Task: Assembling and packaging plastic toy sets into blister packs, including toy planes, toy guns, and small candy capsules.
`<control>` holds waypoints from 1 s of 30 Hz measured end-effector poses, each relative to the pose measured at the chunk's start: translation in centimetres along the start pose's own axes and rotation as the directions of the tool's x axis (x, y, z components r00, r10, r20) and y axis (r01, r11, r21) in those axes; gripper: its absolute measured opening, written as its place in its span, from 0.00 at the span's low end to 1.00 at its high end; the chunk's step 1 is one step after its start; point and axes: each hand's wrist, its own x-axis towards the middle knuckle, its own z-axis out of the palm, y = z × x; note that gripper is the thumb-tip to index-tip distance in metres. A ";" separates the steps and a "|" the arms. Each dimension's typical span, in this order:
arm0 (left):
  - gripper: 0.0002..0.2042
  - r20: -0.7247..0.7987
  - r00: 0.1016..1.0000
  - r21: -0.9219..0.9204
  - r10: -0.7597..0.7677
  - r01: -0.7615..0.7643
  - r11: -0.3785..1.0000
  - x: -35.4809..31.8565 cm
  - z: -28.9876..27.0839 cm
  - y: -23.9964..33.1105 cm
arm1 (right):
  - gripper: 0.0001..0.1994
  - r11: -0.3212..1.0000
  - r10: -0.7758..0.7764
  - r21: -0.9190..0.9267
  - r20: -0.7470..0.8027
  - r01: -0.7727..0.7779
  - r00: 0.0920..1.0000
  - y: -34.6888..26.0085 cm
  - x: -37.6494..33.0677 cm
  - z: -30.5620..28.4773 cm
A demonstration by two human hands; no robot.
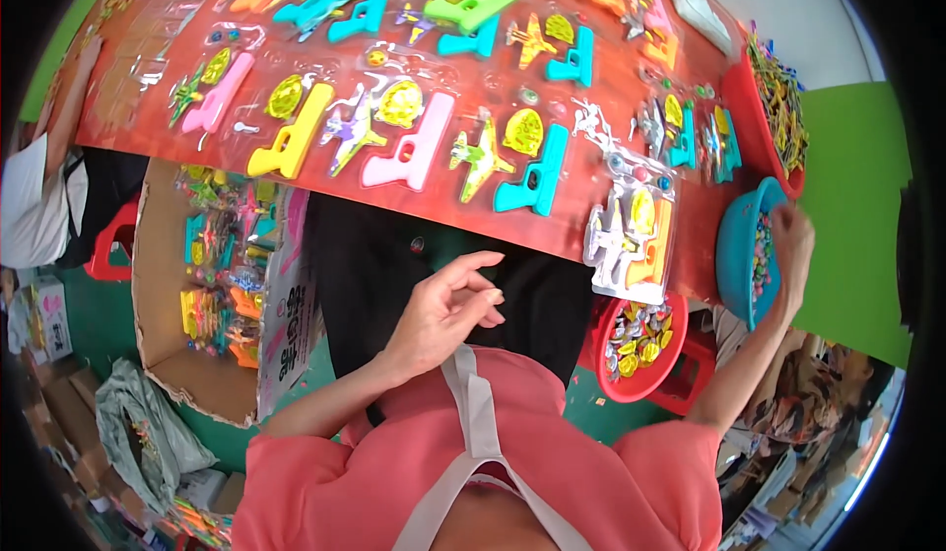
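My left hand [445, 307] hovers over my dark lap below the table edge, fingers loosely curled and apart, with nothing visible in it. My right hand [794, 243] reaches over the rim of a blue bowl [734, 245] of small coloured beads; its fingertips are hidden inside the bowl. A clear blister tray [631, 241] with a yellow toy pistol and a white plane hangs over the edge of the red table [128, 107], between my two hands. Below it stands a red bowl [641, 342] of yellow and silver badges.
Rows of toy pistols, planes and yellow badges, such as a teal pistol [537, 172], cover the table. A red bin [778, 107] of thin sticks sits far right. A cardboard box [212, 290] of packed toys stands on the floor left, beside a red stool [110, 241] and another person [34, 196].
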 end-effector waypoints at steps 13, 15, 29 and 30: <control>0.17 -0.036 0.999 0.024 0.018 -0.018 1.000 -0.5 -1.0 -1.7 | 0.17 0.997 -0.001 0.078 0.031 -0.002 1.000 5.9 -4.2 4.8; 0.17 -0.056 0.998 0.016 0.019 -0.018 1.000 -0.5 -1.2 -1.5 | 0.19 0.987 0.131 0.109 -0.124 -0.118 0.984 6.4 -3.6 3.3; 0.16 -0.132 0.989 0.001 0.066 -0.066 0.998 -1.1 -3.2 -1.8 | 0.13 0.458 -0.810 0.409 -0.174 0.790 0.560 -36.0 4.7 3.7; 0.16 -0.134 0.989 -0.006 0.063 -0.064 0.998 -1.2 -3.5 -1.9 | 0.13 0.457 -0.813 0.409 -0.168 0.790 0.557 -36.3 5.1 4.3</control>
